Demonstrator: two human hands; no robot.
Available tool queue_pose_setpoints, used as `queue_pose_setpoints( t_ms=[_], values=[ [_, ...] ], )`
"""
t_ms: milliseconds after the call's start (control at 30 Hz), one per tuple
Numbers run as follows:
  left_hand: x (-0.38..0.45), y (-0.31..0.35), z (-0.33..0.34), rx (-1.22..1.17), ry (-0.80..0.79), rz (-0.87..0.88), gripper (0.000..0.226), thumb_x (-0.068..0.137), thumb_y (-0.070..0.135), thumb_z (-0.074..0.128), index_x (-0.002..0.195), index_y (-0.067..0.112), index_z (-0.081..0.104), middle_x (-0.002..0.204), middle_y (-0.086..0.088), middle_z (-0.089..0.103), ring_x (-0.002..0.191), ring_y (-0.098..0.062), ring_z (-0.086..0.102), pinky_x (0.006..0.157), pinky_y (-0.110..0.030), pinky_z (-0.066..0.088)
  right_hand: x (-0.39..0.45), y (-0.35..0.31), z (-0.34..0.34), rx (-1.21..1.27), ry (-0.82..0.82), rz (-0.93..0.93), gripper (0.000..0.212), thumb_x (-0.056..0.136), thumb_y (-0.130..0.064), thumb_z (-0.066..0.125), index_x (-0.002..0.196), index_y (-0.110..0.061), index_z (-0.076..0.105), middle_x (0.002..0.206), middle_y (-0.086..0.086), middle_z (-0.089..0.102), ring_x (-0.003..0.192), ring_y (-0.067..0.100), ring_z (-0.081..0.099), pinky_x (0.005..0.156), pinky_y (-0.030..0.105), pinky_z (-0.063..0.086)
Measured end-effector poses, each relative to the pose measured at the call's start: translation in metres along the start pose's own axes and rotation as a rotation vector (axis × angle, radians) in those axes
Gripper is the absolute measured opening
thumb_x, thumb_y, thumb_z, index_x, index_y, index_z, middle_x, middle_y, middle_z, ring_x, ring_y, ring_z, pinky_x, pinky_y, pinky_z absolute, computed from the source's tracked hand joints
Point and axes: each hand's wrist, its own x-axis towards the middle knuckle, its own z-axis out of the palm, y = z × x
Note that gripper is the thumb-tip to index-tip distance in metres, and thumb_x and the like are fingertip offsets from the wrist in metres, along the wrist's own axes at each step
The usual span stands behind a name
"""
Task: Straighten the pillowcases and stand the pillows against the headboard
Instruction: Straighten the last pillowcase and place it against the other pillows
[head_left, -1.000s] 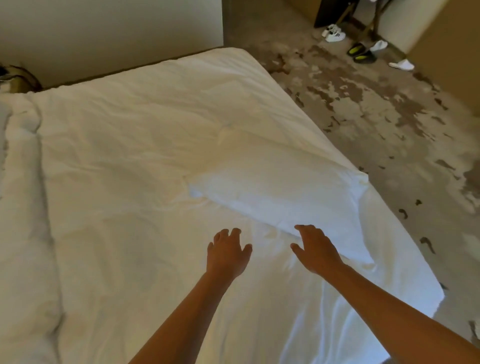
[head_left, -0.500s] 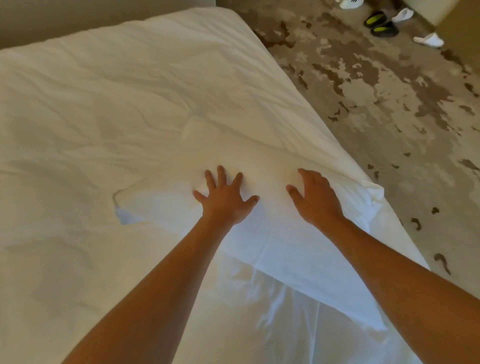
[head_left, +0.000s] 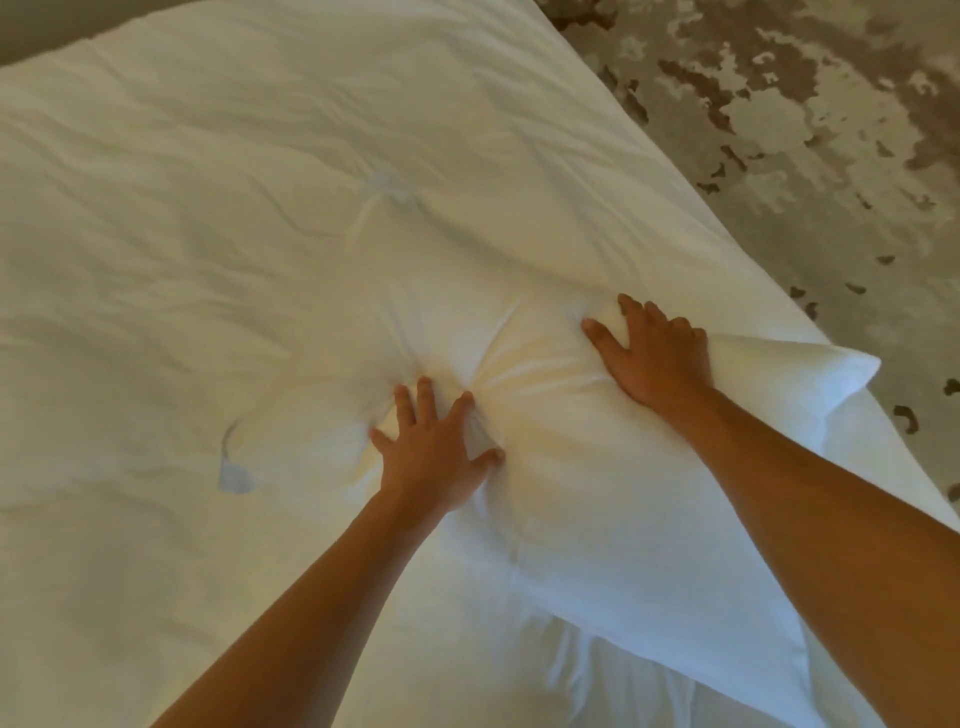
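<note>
The big white bed cover (head_left: 182, 234) fills the left side, soft and wrinkly. A little past the middle, at about 6 o'clock, the left hand (head_left: 434, 460) digs into the pillow (head_left: 649, 519). Its fingers are bent and they bunch up a fold of the pillowcase, so it is grabbing the cloth. The pillow lies flat on the bed, running from the middle out to the bed's edge at 3 o'clock. There the right hand (head_left: 657, 356) presses down on it with fingers spread; it looks flat and loose, not grabbing. At 1 o'clock is the blotchy floor (head_left: 831, 130).

No headboard shows here. To do this well, I think both hands should hold the case near its ends and pull gently apart, so the wrinkles between them go smooth before lifting.
</note>
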Motion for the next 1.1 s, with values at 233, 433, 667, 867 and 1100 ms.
queue_pose_setpoints(
  t_ms=[233,433,667,867,1100],
  values=[
    [-0.032,-0.004,-0.031,-0.14,-0.045,-0.025,0.061,0.084,0.065,0.063,0.131,0.026,0.058,0.142,-0.01,0.044,0.14,-0.034,0.039,0.105,-0.047,0.045,-0.076,-0.015,0.012,-0.059,0.108,-0.055,0.092,0.091,-0.086,0.006,0.16,-0.03,0.03,0.115,0.011,0.073,0.106,0.037,0.06,0.095,0.049,0.042],
    [-0.071,0.018,-0.096,-0.206,0.381,0.306,0.062,0.086,0.056,0.064,0.138,0.024,0.053,0.141,-0.001,0.049,0.134,-0.023,0.045,0.092,-0.036,0.049,-0.181,-0.04,0.016,0.007,0.232,-0.105,0.086,0.096,-0.079,0.029,0.163,-0.025,0.025,0.118,0.008,0.071,0.106,0.033,0.057,0.097,0.047,0.038],
    [-0.106,0.035,-0.121,0.326,0.146,0.575,0.093,0.086,0.073,0.053,0.161,0.026,0.023,0.172,-0.009,0.006,0.159,-0.026,-0.005,0.127,-0.056,0.003,-0.314,-0.054,0.003,0.115,0.233,-0.196,0.09,0.095,-0.081,0.034,0.165,-0.026,0.019,0.132,0.003,0.061,0.116,0.028,0.052,0.104,0.045,0.038],
    [-0.158,-0.009,-0.107,0.514,0.103,0.522,0.102,0.067,0.09,0.047,0.149,0.03,0.039,0.14,-0.008,0.049,0.134,-0.032,0.045,0.119,-0.059,0.021,-0.388,-0.069,-0.005,0.149,0.329,-0.281,0.072,0.099,-0.06,0.045,0.157,-0.018,0.037,0.133,0.001,0.059,0.12,0.027,0.055,0.106,0.04,0.04],
    [-0.21,-0.068,-0.087,0.499,0.332,0.603,0.061,0.089,0.066,0.055,0.123,0.016,0.062,0.1,-0.005,0.063,0.092,-0.031,0.058,0.082,-0.042,0.043,-0.369,-0.034,-0.015,-0.038,0.436,-0.278,0.078,0.097,-0.066,0.047,0.152,-0.011,0.046,0.14,0.012,0.057,0.133,0.036,0.049,0.121,0.053,0.027]
  ],
)
